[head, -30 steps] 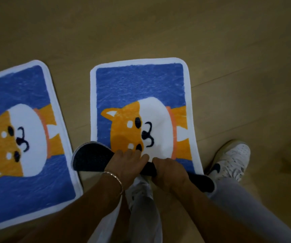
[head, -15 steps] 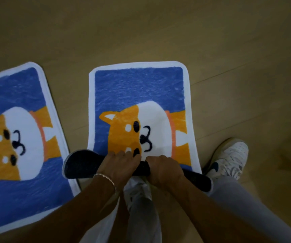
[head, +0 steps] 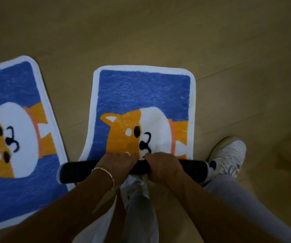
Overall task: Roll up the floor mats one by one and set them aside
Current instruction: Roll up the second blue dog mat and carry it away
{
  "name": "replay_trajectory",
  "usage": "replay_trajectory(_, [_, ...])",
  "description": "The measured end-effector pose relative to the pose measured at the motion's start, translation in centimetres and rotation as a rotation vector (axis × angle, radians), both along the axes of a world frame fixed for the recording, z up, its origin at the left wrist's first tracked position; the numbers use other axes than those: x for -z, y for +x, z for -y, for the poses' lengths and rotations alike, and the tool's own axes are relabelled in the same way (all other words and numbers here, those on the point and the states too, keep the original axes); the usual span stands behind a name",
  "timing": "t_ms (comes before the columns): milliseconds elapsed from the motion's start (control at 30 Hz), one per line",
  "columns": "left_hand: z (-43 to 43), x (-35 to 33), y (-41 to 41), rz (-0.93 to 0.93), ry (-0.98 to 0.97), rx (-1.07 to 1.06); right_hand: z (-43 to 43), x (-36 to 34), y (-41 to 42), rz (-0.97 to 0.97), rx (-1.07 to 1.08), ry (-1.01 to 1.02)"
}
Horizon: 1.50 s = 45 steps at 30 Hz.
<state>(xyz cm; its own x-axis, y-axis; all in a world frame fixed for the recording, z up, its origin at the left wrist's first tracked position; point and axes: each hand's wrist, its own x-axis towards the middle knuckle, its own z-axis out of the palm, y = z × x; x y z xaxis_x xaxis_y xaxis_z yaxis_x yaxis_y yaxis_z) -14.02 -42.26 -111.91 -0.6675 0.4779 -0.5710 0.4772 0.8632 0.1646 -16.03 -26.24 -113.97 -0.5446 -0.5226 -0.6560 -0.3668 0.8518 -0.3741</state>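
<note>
A blue floor mat with an orange and white dog (head: pixel 143 95) lies on the wooden floor in front of me. Its near end is curled into a roll that shows the dark underside (head: pixel 76 171). My left hand (head: pixel 118 163), with a thin bracelet at the wrist, and my right hand (head: pixel 162 163) are side by side on the middle of that roll, fingers closed over it. The dog's lower face is hidden under the roll. A second mat of the same design (head: pixel 15 137) lies flat to the left.
My two white sneakers stand at the near edge, one under the roll (head: pixel 136 186), the other to its right (head: pixel 228 155). Grey trouser legs fill the bottom. Bare wooden floor (head: pixel 158 32) stretches beyond and to the right of the mats.
The roll has moved further up the mat and grown straighter and tighter. It now covers more of the dog's face. Both hands travelled forward with it.
</note>
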Motion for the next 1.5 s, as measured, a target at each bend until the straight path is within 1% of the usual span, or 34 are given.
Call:
replay_trajectory(67, [0.2,0.6,-0.2,0.046,-0.062,-0.098,-0.3,0.3,1.3,-0.152,0.005,0.030])
replay_trajectory(100, [0.4,0.6,-0.2,0.085,-0.027,-0.122,-0.4,0.4,1.8,-0.155,0.038,0.051])
replay_trajectory(167, [0.8,0.4,0.2,-0.050,0.039,0.004,-0.1,0.3,1.8,0.003,0.064,0.035])
replay_trajectory(200, [1.0,0.9,0.6,-0.108,0.065,0.020,0.1,0.8,1.6,0.065,0.076,0.041])
replay_trajectory(233, [1.0,1.2,0.8,-0.162,0.079,0.014,0.3,1.3,1.3,0.105,0.106,0.060])
replay_trajectory(300, [1.3,2.0,1.3,-0.163,0.027,-0.017,0.8,1.9,1.0,0.097,0.142,0.078])
replay_trajectory(333, [1.2,1.8,0.9,-0.091,0.010,-0.045,0.9,1.9,1.2,0.056,0.160,0.062])
replay_trajectory(433, [0.8,1.0,-0.4,0.064,0.012,-0.094,0.3,1.9,2.7,-0.254,0.168,-0.002])
replay_trajectory(467, [0.6,1.4,-0.8,0.136,-0.002,-0.116,0.0,2.0,3.2,-0.301,0.171,-0.026])
replay_trajectory(500, [0.4,1.6,-1.1,0.238,-0.042,-0.117,-0.3,1.9,3.6,-0.297,0.171,-0.029])
replay_trajectory(533, [0.3,1.7,-1.0,0.252,-0.032,-0.090,-0.5,1.9,3.8,-0.267,0.164,-0.020])
replay_trajectory(567, [0.3,1.6,-0.8,0.183,0.003,-0.013,-0.7,1.8,3.6,-0.213,0.189,-0.029])
replay_trajectory(600, [0.5,1.7,-0.5,0.056,0.060,0.042,-0.8,1.2,2.9,-0.096,0.214,-0.032])
replay_trajectory(633, [0.8,2.2,0.0,-0.030,0.065,0.108,-0.8,1.3,2.4,0.019,0.248,-0.038])
replay_trajectory(700, [1.2,2.7,0.4,-0.170,0.054,0.086,-0.5,2.2,1.7,0.174,0.315,-0.016])
replay_trajectory(733, [1.4,2.9,0.4,-0.144,0.019,0.062,-0.2,2.2,1.9,0.158,0.294,-0.019])
replay_trajectory(800, [0.9,2.3,-0.2,-0.011,-0.025,0.026,0.2,2.2,2.5,-0.064,0.239,-0.022])
replay_trajectory(833, [0.8,2.1,-0.5,0.002,-0.010,0.006,0.1,2.5,3.2,-0.139,0.246,-0.041])
replay_trajectory(867, [0.9,2.2,-0.9,0.001,0.004,-0.017,0.0,2.6,3.8,-0.197,0.243,-0.043])
replay_trajectory(900, [0.9,2.4,-1.0,0.068,-0.022,-0.021,-0.1,2.4,4.0,-0.209,0.248,-0.023])
replay_trajectory(933, [0.8,2.3,-1.0,0.121,-0.039,-0.031,-0.2,2.4,4.0,-0.175,0.249,0.004])
replay_trajectory(967, [0.9,2.4,-0.8,0.085,-0.017,0.000,-0.2,2.4,3.8,-0.109,0.254,0.004])
replay_trajectory(1000, [0.9,2.3,-0.5,-0.028,0.040,0.039,-0.3,2.4,3.4,-0.002,0.260,0.006])
replay_trajectory(1067, [1.4,2.7,0.2,-0.173,0.047,0.098,-0.2,2.9,2.3,0.186,0.293,0.044])
replay_trajectory(1133, [1.7,3.6,0.8,-0.221,0.026,0.070,0.0,3.1,1.8,0.236,0.278,0.045])
replay_trajectory(1167, [1.7,3.7,0.7,-0.190,0.018,0.062,-0.1,2.8,1.9,0.181,0.267,0.012])
replay_trajectory(1233, [1.1,3.1,0.0,-0.079,0.016,0.071,-0.8,2.6,2.8,-0.082,0.231,-0.025])
replay_trajectory(1267, [0.7,2.5,-0.6,0.012,0.002,0.080,-1.1,2.4,3.4,-0.166,0.229,-0.029])
replay_trajectory(1300, [0.5,2.3,-1.2,0.039,0.023,0.033,-1.2,2.3,3.8,-0.228,0.237,-0.033])
replay_trajectory(1333, [0.4,2.7,-1.3,0.089,-0.017,0.004,-1.3,2.1,4.0,-0.213,0.246,-0.039])
replay_trajectory(1367, [0.3,2.6,-1.2,0.120,-0.046,-0.003,-1.3,2.0,3.7,-0.139,0.260,-0.042])
replay_trajectory(1400, [0.2,2.6,-1.0,0.079,-0.041,0.065,-1.4,1.9,3.2,-0.022,0.269,-0.040])
replay_trajectory(1467, [0.8,3.0,-0.2,-0.134,-0.017,0.199,-1.8,2.1,2.0,0.222,0.402,-0.097])
replay_trajectory(1500, [0.9,3.3,0.1,-0.197,-0.015,0.197,-1.8,2.1,1.4,0.310,0.463,-0.116])
